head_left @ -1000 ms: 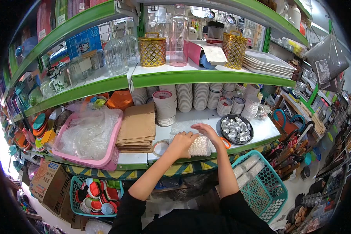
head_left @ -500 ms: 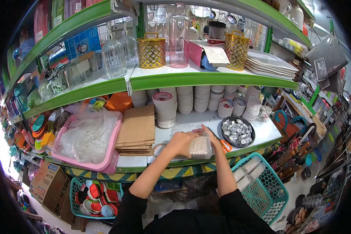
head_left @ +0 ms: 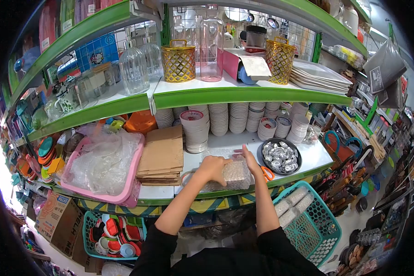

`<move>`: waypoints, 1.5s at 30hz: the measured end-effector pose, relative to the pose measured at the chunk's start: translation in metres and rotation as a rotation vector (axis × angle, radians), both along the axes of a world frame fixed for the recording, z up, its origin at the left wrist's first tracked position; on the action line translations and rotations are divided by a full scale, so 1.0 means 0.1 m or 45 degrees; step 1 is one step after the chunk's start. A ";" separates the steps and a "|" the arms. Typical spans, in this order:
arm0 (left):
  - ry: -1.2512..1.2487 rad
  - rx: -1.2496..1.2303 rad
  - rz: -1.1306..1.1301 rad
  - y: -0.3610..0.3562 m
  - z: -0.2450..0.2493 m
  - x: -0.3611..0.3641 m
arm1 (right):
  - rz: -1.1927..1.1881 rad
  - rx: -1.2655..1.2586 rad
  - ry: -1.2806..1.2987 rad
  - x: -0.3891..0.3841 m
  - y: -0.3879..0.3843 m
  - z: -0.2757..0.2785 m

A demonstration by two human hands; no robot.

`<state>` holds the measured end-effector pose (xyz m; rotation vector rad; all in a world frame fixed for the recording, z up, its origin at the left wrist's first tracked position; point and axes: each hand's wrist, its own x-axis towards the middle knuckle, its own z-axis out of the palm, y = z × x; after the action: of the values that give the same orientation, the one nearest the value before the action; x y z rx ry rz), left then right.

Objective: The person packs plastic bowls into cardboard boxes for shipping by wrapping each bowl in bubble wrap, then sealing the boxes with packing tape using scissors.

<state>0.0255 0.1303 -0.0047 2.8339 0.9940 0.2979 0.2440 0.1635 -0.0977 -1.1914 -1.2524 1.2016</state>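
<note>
A bundle in clear bubble wrap (head_left: pixel 237 175) lies on the white shelf between my two hands. My left hand (head_left: pixel 212 169) grips its left side, thumb and fingers bent against the wrap. My right hand (head_left: pixel 250 162) stands along the right side, its fingers stretched out and the palm turned to the bundle. What is inside the wrap is hard to make out. Orange-handled scissors (head_left: pixel 267 173) lie just right of my right hand, partly hidden by it. Left of my left wrist, a roll of tape (head_left: pixel 186 177) shows in part.
Flat cardboard pieces (head_left: pixel 159 154) and a pink basket (head_left: pixel 132 184) of plastic wrap stand left. Behind are stacked small bowls (head_left: pixel 196 133); right, a dark pan (head_left: pixel 300 164) of foil-wrapped pieces. Below sits a teal basket (head_left: pixel 333 230) with wrapped bundles. A green-edged shelf (head_left: pixel 253 97) hangs overhead.
My right hand has straightened its fingers and come off the top of the bundle to its right side. My left hand has shifted slightly, still on the bundle.
</note>
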 end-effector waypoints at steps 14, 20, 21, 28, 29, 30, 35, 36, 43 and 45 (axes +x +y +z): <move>-0.143 -0.030 0.051 -0.01 -0.05 -0.07 | -0.129 0.817 -0.883 -0.45 -0.75 0.58; -0.240 -0.095 0.063 -0.07 -0.12 -0.13 | -0.052 0.732 -1.050 -0.40 -0.95 0.64; -0.293 -0.101 0.037 -0.07 -0.16 -0.14 | -0.044 0.749 -1.039 -0.39 -0.96 0.62; -0.400 -0.071 -0.001 -0.06 -0.37 -0.27 | -0.019 0.782 -1.124 -0.35 -0.98 0.56; -0.406 -0.073 0.021 -0.07 -0.38 -0.29 | -0.021 0.782 -1.124 -0.34 -0.98 0.56; -0.413 -0.075 0.043 -0.08 -0.38 -0.31 | -0.006 0.761 -1.111 -0.32 -0.99 0.56; -0.510 -0.196 0.047 -0.06 -0.37 -0.37 | 0.022 0.748 -1.079 -0.28 -1.01 0.53; -0.524 -0.211 0.073 -0.08 -0.35 -0.37 | 0.022 0.717 -1.009 -0.27 -1.01 0.52; -0.591 -0.314 0.193 -0.08 -0.34 -0.34 | -0.039 0.508 -0.557 -0.19 -0.91 0.26; -0.618 -0.411 0.200 -0.05 -0.34 -0.33 | -0.072 0.482 -0.505 -0.19 -0.88 0.23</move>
<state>-0.0078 0.1249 -0.0388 2.2431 1.0393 0.7261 0.2252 0.0759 -0.0751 -1.2000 -1.6418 0.6600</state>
